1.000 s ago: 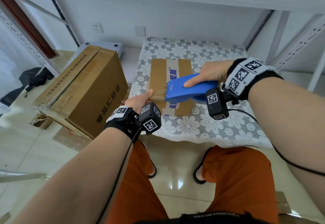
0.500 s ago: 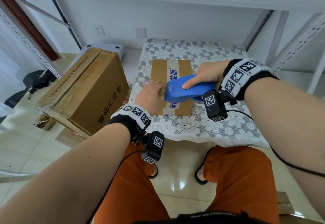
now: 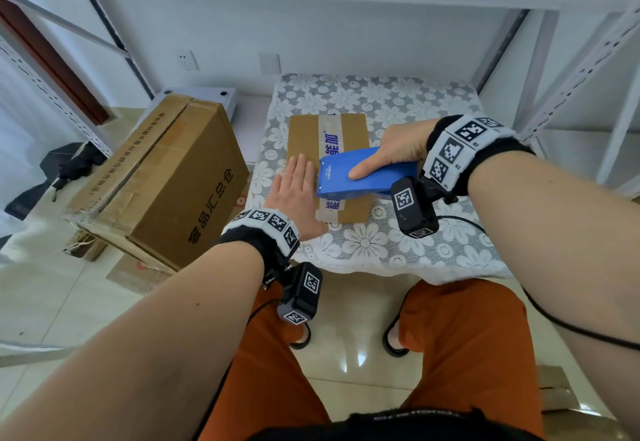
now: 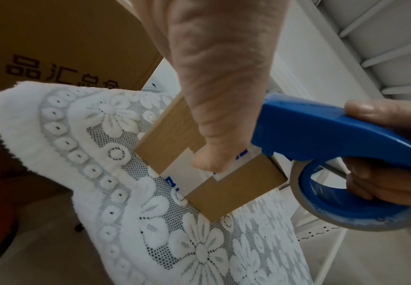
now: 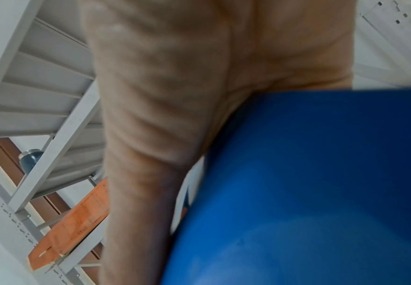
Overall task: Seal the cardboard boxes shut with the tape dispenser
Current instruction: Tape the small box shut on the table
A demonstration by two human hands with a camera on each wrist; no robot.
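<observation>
White shelving frames your lace-covered table (image 3: 398, 250); a large cardboard carton (image 3: 166, 181) leans beside it. The small cardboard box (image 3: 304, 135) lies on the table, long axis away from you, tape strip (image 3: 330, 132) along it. Your right hand (image 3: 398, 149) holds the blue tape dispenser (image 3: 363, 174) over the near half. Your left hand (image 3: 298, 191), earlier gripping the near edge, now presses flat, fingers straight, just beside the dispenser's nose.

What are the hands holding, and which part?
The right hand grips the blue tape dispenser by its handle. The left hand holds nothing; it presses flat on the small box.
</observation>
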